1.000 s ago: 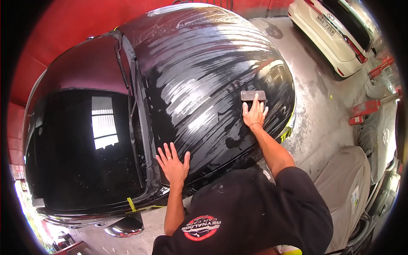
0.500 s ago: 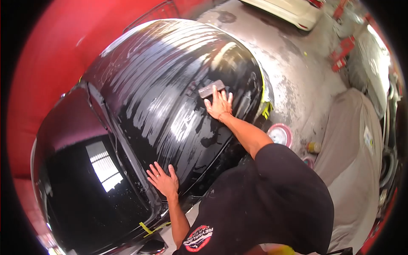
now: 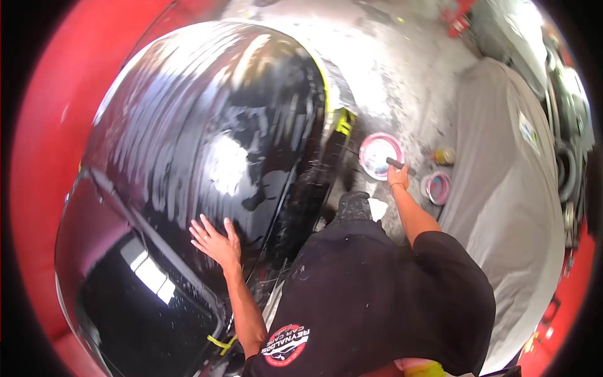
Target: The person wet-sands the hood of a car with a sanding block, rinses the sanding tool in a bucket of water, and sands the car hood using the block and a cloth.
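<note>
A black car hood [image 3: 182, 151], wet and streaked with reflections, fills the left half of the view. My left hand [image 3: 218, 245] rests on it near the windshield, fingers spread, with a ring on one of them. Away from the car, my right hand [image 3: 398, 178] is closed on a dark sanding block [image 3: 396, 163]. The block is over the near right rim of a pink-rimmed bucket [image 3: 363, 152] of pale liquid on the floor. Whether block and rim touch, I cannot tell.
A smaller pink container [image 3: 435, 188] and a yellowish jar [image 3: 444, 156] stand right of the bucket. Farther right is a vehicle under a grey cover [image 3: 496, 163]. Yellow tape [image 3: 344, 122] marks the car's front edge. A red wall or curtain [image 3: 47, 138] borders the left.
My right hand has left the hood with the sanding block and moved right and down to the bucket. My left hand stays on the hood. The view has turned to the right.
</note>
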`<move>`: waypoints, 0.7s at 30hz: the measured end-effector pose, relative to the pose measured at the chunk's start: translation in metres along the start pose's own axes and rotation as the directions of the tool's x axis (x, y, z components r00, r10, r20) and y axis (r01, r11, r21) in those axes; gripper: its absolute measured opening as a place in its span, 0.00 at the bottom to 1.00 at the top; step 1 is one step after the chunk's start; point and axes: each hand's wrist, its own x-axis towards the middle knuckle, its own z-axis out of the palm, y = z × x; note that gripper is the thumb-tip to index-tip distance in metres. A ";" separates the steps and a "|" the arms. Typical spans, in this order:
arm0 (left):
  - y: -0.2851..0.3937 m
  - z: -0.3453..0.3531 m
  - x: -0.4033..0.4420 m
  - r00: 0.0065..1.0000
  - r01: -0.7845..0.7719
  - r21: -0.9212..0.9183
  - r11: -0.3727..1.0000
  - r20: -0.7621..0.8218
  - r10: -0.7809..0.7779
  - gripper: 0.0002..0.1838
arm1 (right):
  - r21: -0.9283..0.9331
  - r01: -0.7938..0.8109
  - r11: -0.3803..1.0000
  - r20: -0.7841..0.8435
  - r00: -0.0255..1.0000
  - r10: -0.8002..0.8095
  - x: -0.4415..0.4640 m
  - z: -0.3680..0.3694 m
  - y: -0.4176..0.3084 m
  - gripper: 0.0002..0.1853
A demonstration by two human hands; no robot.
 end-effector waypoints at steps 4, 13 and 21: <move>0.055 0.031 0.064 0.977 -0.180 -0.004 0.984 0.111 0.180 0.42 | -0.133 -0.123 0.983 0.009 0.992 0.125 0.023 -0.024 0.107 0.36; 0.118 0.086 0.130 0.981 -0.108 0.290 0.951 0.189 0.053 0.38 | -0.226 -0.015 0.974 0.205 0.977 0.062 0.069 -0.007 0.113 0.29; 0.090 0.087 0.136 0.975 -0.071 -0.077 0.995 0.207 0.085 0.33 | -0.226 -0.073 0.971 0.368 0.917 0.155 0.239 0.155 0.088 0.31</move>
